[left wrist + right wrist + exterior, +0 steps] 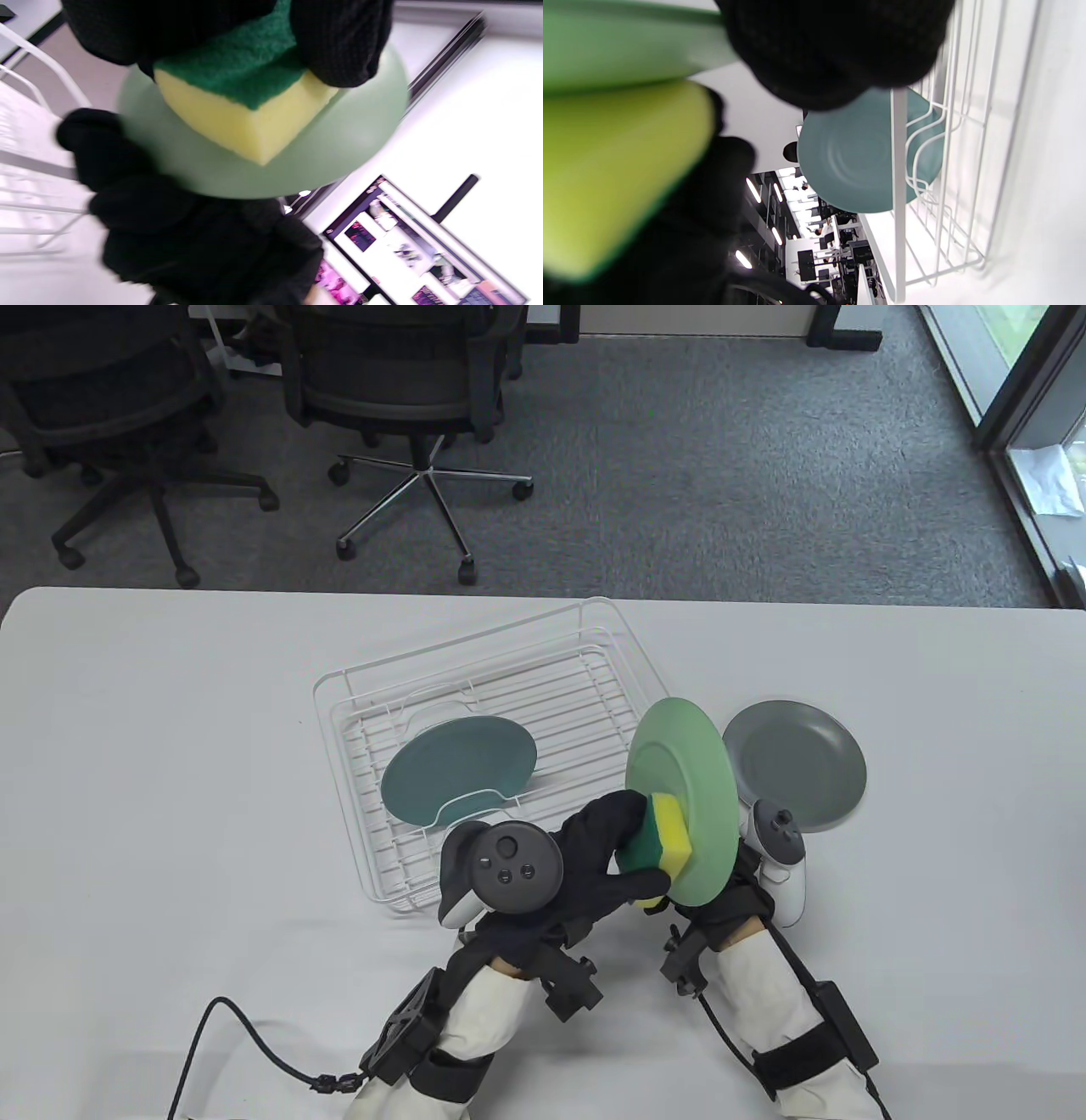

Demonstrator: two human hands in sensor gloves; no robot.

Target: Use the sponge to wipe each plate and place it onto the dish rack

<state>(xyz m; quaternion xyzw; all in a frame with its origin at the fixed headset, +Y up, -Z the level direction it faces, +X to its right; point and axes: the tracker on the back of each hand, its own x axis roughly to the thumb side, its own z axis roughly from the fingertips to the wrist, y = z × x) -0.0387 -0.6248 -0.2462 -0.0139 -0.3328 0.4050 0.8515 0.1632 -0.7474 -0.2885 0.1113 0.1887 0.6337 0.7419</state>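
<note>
My right hand (719, 909) holds a light green plate (683, 797) on edge above the table, right of the dish rack (475, 661); the plate hides most of that hand. In the left wrist view its gloved fingers (85, 135) grip the plate's rim (339, 144). My left hand (640, 848) grips a yellow and green sponge (657, 836), its yellow side pressed against the plate's face (250, 106). A teal plate (458, 768) leans in the rack. A grey plate (797, 763) lies flat on the table behind the right hand.
The white wire rack stands mid-table, its right wall close to the green plate. A black cable (254, 1044) trails on the table at the front left. Office chairs (407, 398) stand on the carpet beyond the table's far edge.
</note>
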